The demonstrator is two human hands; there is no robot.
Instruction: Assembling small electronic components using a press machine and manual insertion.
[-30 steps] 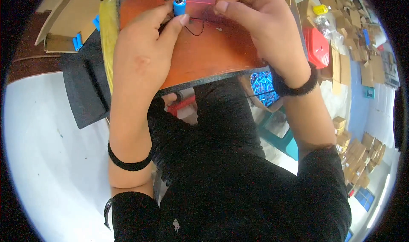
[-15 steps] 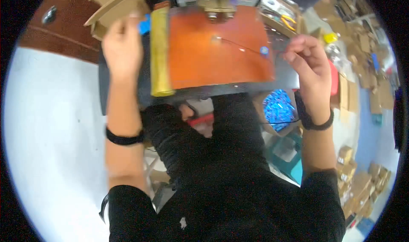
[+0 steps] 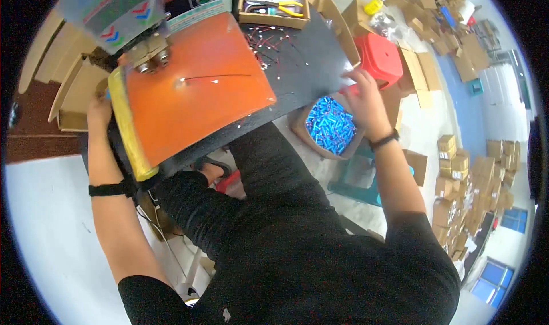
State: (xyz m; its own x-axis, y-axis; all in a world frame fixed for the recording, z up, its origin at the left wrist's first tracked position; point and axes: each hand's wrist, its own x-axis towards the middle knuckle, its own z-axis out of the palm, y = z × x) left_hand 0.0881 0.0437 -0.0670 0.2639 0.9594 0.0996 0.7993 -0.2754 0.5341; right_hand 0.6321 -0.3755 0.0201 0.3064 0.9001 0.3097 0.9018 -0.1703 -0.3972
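Note:
My left hand (image 3: pixel 99 109) is at the left edge of the work table, beside the yellow roll (image 3: pixel 129 131) that borders an orange mat (image 3: pixel 200 107). Its fingers are partly hidden and blurred; a small patch of blue shows next to them. On the mat lies a thin dark wire (image 3: pixel 220 75) with a small white end. My right hand (image 3: pixel 366 103) hovers past the table's right end, near a cardboard box of blue cylinders (image 3: pixel 330 126). Its fingers are apart, and I see nothing in them.
A machine head (image 3: pixel 150 55) overhangs the mat's far left. Behind it, a tray (image 3: pixel 274 20) holds yellow-handled pliers and a white roll. Loose wires (image 3: pixel 267 46) lie on the black table (image 3: pixel 311 56). A red stool (image 3: pixel 378 59) and a teal stool (image 3: pixel 349 189) stand to the right.
The view has swung to the right, so the table now appears tilted and further left. My left hand has lowered beside the mat's left edge; my right hand has moved toward the box of blue cylinders.

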